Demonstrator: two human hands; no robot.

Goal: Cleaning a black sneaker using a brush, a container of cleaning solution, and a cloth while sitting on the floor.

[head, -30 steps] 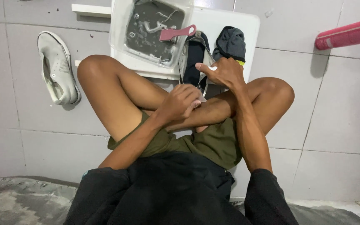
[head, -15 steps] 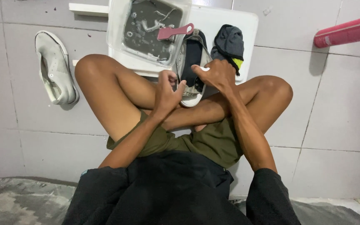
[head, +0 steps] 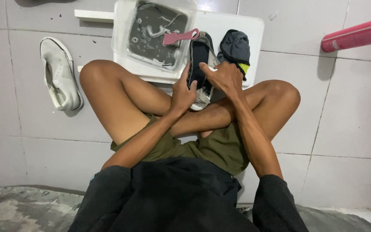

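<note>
While the person sits cross-legged on the tiled floor (head: 35, 150), both hands work on one dark sneaker (head: 200, 71) w/ a pale sole, held just above the crossed shins, its toe end toward the white tray (head: 254, 30). Left hand (head: 183, 92) is wrapped round the shoe's left side, fingers curled on it; right hand (head: 225, 76) grips the right side, thumb hooked over the rim of the opening. Both clenched on the shoe, neither free.

Step in hand, as I judge it: handling the shoe btw washes, prob. opening it up or working at its inside. Next move calls for a firm hold w/ one hand so the other can let go and reach the pink brush handle (head: 180, 38), which lies across the right rim of the clear basin (head: 121, 43) of grey, sudsy water, near the shoe's toe.

Packages and signs: a pink cylinder-shaped container (head: 357, 34) lies on its side at the floor's far right edge, a pale label patch near its left end, too small to make out. A dark cloth w/ a yellow-green bit (head: 235, 47) sits on the tray's right part. A white sneaker (head: 59, 73) lies on the floor, well apart to the left.
</note>
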